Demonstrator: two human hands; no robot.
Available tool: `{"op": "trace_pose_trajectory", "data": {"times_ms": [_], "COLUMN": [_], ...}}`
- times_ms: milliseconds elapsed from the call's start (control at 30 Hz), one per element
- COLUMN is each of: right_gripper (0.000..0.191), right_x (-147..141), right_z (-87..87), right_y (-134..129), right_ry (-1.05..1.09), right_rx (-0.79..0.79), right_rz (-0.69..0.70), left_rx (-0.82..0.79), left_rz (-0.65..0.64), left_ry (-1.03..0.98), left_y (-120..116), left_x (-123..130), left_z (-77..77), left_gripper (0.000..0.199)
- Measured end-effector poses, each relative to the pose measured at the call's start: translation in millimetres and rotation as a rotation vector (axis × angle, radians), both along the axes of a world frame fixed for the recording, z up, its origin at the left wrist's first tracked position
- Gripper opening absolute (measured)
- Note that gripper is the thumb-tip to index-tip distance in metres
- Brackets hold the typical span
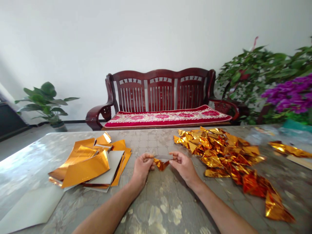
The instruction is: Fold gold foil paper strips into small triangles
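Between my two hands, just above the table, is a small piece of folded gold foil paper (162,165). My left hand (144,164) pinches its left end with thumb and fingers. The right end is pinched by my right hand (182,165). The paper dips to a point in the middle. To the left lies a loose stack of gold foil sheets (85,169), some with their pale backs up. A heap of folded gold foil pieces (219,149) spreads out to the right, its tail running toward the near right.
A patterned cover lies over the table (156,208). One pale sheet (31,206) rests at the near left. Clear plastic wrapping (263,135) and another gold foil strip (290,149) are at the far right. Behind stand a wooden bench (161,94) and potted plants (48,100).
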State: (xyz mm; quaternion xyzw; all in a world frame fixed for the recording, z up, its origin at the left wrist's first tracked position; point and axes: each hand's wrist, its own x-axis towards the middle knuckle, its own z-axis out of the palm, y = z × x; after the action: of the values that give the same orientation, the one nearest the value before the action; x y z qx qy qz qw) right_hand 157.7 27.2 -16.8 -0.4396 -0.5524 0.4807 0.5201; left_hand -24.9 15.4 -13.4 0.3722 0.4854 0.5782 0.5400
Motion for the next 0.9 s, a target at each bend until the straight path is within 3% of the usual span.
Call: {"op": "trace_pose_trajectory", "data": {"times_ms": [267,467,767,900], "right_gripper": [0.023,0.014,0.01,0.009], "right_x": [-1,4,9,6], "right_z": [-2.0,1.4,-4.5,-1.1], "right_y": [-1,2,7,4], "right_ry": [-0.07,-0.261,-0.582,-0.79], "right_rx": [-0.022,0.1,0.152,0.245], "right_rz": [-0.027,-0.085,-0.103,-0.126], "left_rx": [0.034,0.119,0.164,0.237], "left_rz": [0.006,-0.056,-0.099,-0.105], "left_ry": [0.159,0.383,0.966,1.168], "left_y": [4,13,10,8], "left_x": [-4,-10,-14,-14], "left_z": [-2.6,-8.7,-2.9,1.3], "left_gripper": [0.027,0.012,0.005,0.006]}}
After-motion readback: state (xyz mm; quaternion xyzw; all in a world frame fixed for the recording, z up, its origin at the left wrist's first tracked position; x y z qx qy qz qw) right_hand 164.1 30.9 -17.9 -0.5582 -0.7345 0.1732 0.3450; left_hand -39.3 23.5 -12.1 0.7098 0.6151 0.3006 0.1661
